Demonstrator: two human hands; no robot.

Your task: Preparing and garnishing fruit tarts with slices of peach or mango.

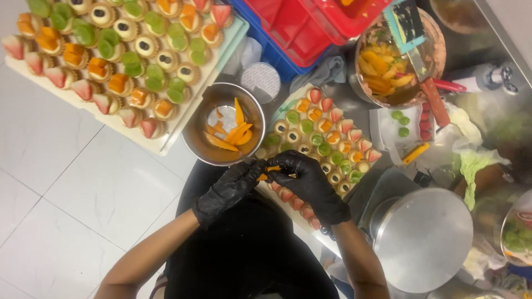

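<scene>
Looking down through the head camera, I see both hands in black gloves meeting just below a round steel bowl [223,132] that holds loose orange mango slices. My left hand [229,188] has its fingers curled inward, the fingertips pinched on one end of a thin orange slice of mango [270,170]; my right hand [308,180] is likewise curled, thumb and forefinger nipping the other end of that same slice, so neither hand is spread open. The slice sits between the two hands, over the near corner of a pale rectangular tray of small fruit tartlets [320,138], which is topped in rows with strawberry wedges, orange pieces, green grape halves and dark-centred cream. The right hand lies over that tray's near rows. A second, larger pale tray of finished tartlets [119,61] lies to the upper left, its edge beside the bowl. Beyond the small tray stands a wide round bowl of cut yellow-orange fruit [396,58] with a teal-handled scraper resting in it. A red plastic crate [310,22] sits inside a blue one at the top. A round steel lid [422,239] lies to the right of my forearm.
</scene>
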